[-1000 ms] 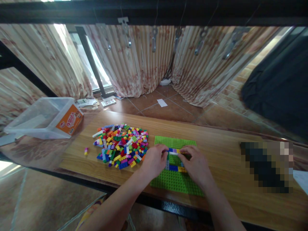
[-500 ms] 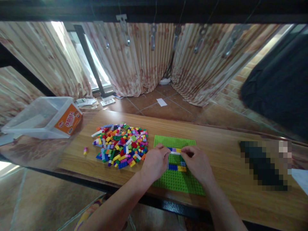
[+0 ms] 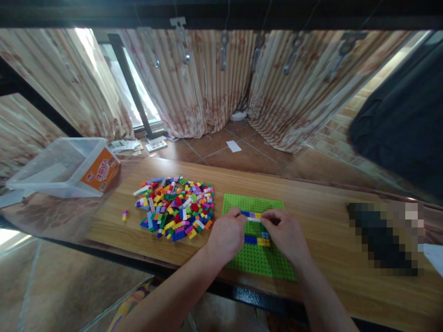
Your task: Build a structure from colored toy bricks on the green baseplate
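A green studded baseplate (image 3: pixel 256 260) lies on the table under both hands. On it, a rough frame of building bricks shows a back row (image 3: pixel 249 214) of blue, purple and yellow, and a front row (image 3: pixel 251 240) of blue and yellow. A long white brick (image 3: pixel 254 220) runs along the near side of the back row. My left hand (image 3: pixel 226 234) pinches its left end, fingers closed. At the other end, the thumb and fingers of my right hand (image 3: pixel 286 232) are closed on it. Light blue bricks (image 3: pixel 265 235) sit beside my right hand; my fingers hide the frame's left side.
Left of the baseplate spreads a heap of mixed bricks (image 3: pixel 176 207), with a small pink and yellow piece (image 3: pixel 124 215) apart from it. A clear plastic box (image 3: pixel 58 184) with an orange label stands at the table's left end. A blurred-out dark object (image 3: pixel 384 240) lies on the right.
The whole view has shifted slightly. Both hands stay at the two ends of the white brick, with hardly any visible movement.
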The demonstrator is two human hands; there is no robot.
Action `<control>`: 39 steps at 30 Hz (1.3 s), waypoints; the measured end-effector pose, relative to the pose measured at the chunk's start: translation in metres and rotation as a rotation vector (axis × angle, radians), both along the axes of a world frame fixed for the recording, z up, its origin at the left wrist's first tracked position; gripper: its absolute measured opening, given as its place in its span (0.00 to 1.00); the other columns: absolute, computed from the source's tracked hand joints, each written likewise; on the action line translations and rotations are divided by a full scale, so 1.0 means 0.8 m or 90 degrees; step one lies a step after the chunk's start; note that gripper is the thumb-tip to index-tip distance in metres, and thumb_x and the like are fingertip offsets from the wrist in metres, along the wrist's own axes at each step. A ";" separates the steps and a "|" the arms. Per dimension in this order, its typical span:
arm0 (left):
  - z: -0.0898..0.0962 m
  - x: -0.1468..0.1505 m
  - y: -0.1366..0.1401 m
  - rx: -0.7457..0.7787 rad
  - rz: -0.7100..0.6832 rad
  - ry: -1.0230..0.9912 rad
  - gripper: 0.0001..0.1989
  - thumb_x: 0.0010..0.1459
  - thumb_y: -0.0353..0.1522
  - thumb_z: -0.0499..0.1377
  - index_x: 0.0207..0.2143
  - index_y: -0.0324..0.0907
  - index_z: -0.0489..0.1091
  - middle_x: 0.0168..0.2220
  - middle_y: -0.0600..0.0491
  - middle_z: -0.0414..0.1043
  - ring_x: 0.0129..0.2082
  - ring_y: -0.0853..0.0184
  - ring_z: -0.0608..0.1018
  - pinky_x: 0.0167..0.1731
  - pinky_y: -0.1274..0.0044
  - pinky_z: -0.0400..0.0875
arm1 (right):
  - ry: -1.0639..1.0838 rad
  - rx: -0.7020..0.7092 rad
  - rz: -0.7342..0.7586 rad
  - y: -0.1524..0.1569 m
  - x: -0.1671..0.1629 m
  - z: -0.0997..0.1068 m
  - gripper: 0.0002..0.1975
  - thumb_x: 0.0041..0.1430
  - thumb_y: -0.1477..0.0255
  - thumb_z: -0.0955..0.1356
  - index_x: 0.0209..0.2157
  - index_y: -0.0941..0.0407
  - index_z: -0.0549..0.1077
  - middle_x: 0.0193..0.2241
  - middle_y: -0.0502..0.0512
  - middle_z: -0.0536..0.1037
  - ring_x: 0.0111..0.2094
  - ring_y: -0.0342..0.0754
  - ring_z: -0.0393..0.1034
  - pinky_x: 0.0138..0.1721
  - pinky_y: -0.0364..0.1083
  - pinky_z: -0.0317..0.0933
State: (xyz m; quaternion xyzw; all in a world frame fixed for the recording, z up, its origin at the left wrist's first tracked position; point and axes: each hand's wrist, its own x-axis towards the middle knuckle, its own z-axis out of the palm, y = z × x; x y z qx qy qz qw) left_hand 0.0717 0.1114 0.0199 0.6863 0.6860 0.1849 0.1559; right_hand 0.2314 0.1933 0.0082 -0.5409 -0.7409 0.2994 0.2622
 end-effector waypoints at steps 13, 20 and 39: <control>0.006 0.014 -0.004 -0.049 -0.004 0.083 0.12 0.64 0.27 0.47 0.39 0.38 0.70 0.43 0.46 0.67 0.35 0.65 0.74 0.34 0.73 0.73 | 0.005 0.008 0.010 -0.005 -0.005 -0.006 0.09 0.51 0.67 0.65 0.28 0.56 0.76 0.31 0.55 0.76 0.33 0.48 0.70 0.38 0.49 0.64; -0.003 0.013 -0.004 -0.017 0.007 0.093 0.12 0.65 0.26 0.48 0.45 0.39 0.68 0.48 0.47 0.66 0.39 0.65 0.74 0.39 0.74 0.74 | 0.012 0.010 0.006 -0.004 -0.007 -0.005 0.10 0.53 0.67 0.64 0.29 0.56 0.76 0.33 0.56 0.76 0.35 0.49 0.71 0.41 0.49 0.63; 0.006 0.019 0.001 -0.072 0.001 0.125 0.13 0.64 0.24 0.48 0.48 0.37 0.67 0.48 0.46 0.67 0.42 0.62 0.75 0.40 0.71 0.75 | -0.015 0.007 -0.028 -0.001 -0.010 -0.003 0.09 0.51 0.67 0.66 0.27 0.56 0.77 0.30 0.56 0.77 0.32 0.50 0.71 0.37 0.49 0.63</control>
